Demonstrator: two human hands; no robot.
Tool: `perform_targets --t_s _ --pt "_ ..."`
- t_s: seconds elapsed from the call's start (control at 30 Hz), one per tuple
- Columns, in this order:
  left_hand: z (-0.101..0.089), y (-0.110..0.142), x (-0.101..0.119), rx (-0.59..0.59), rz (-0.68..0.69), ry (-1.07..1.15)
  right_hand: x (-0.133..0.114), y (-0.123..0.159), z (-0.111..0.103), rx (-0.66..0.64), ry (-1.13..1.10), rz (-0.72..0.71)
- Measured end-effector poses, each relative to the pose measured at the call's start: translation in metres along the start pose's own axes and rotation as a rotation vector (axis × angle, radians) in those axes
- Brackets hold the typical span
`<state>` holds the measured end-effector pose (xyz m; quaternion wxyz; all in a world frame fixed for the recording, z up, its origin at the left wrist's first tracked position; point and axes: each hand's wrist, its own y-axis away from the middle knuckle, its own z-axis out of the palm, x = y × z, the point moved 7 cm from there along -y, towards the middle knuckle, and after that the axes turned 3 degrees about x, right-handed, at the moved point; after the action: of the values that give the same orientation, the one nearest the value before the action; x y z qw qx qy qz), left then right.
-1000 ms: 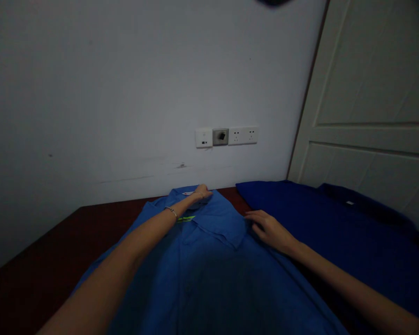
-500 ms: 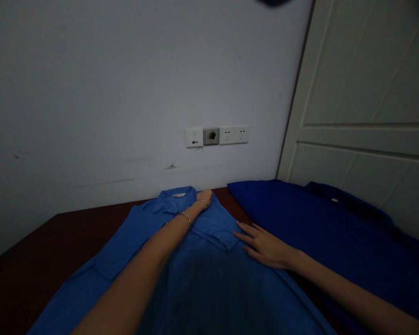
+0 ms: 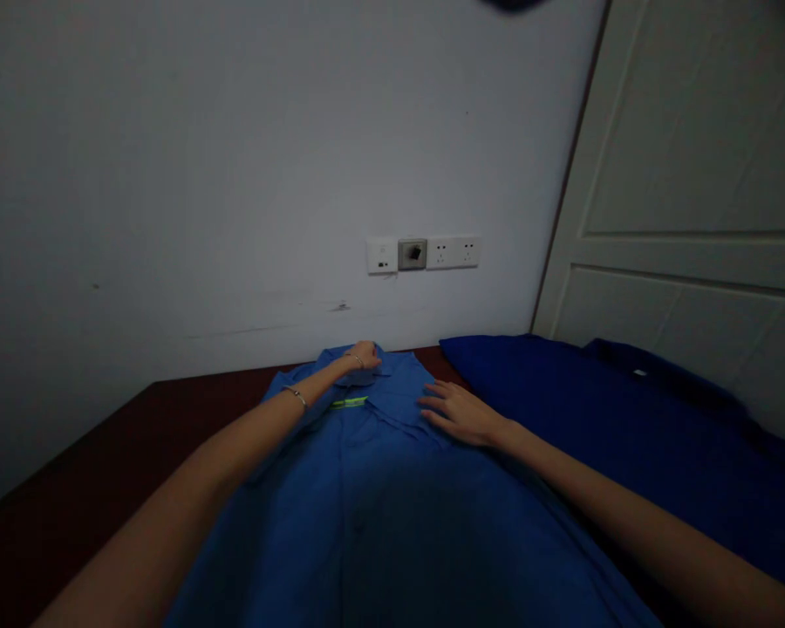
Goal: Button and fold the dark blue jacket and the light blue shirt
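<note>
A light blue button-up shirt point(image 3: 392, 488) lies spread out with its collar towards the wall. My left hand point(image 3: 365, 355), with bracelets at the wrist, reaches to the collar, its fingers curled on the fabric and partly hiding it. My right hand point(image 3: 459, 412) rests flat on the shirt near its right shoulder, fingers spread. Across the chest, just below the collar, runs a short yellow-green strip point(image 3: 349, 402). My left forearm covers part of the shirt's left side.
The dark red-brown tabletop point(image 3: 163, 427) meets a white wall point(image 3: 235, 174) with a row of sockets point(image 3: 454, 252). To the right lies a darker blue garment point(image 3: 602, 419), beside a pale panelled door point(image 3: 686, 262).
My left hand has moved left, from the shoulder side onto the collar. The shirt's left front has shifted inward, and the yellow-green strip now shows. My right hand has slid slightly towards the wall.
</note>
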<state>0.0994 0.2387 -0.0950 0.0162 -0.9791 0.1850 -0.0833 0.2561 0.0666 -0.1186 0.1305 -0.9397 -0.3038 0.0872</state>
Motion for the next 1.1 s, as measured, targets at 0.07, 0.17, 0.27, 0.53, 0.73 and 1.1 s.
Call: perform_targets --t_s 0.07,0.17,0.27,0.53,0.73,1.1 --pt "0.008 0.022 -0.012 -0.108 -0.003 0.036 0.004 -0.017 0.010 -0.007 0.017 0.024" --pt "0.028 0.055 -0.024 -0.301 -0.046 0.168 0.016 -0.041 0.029 -0.054 0.016 0.100" --pt "0.045 0.078 -0.030 -0.421 -0.111 0.355 0.027 -0.057 0.046 -0.128 -0.003 0.208" --pt "0.063 0.087 -0.034 -0.312 -0.235 0.408 0.022 -0.071 0.070 -0.240 -0.017 0.342" --pt "0.057 0.093 -0.026 -0.251 -0.245 0.303 0.025 -0.068 0.076 -0.208 0.011 0.340" --pt "0.040 0.130 -0.010 0.104 -0.121 -0.046 0.023 -0.065 0.077 -0.217 0.057 0.363"
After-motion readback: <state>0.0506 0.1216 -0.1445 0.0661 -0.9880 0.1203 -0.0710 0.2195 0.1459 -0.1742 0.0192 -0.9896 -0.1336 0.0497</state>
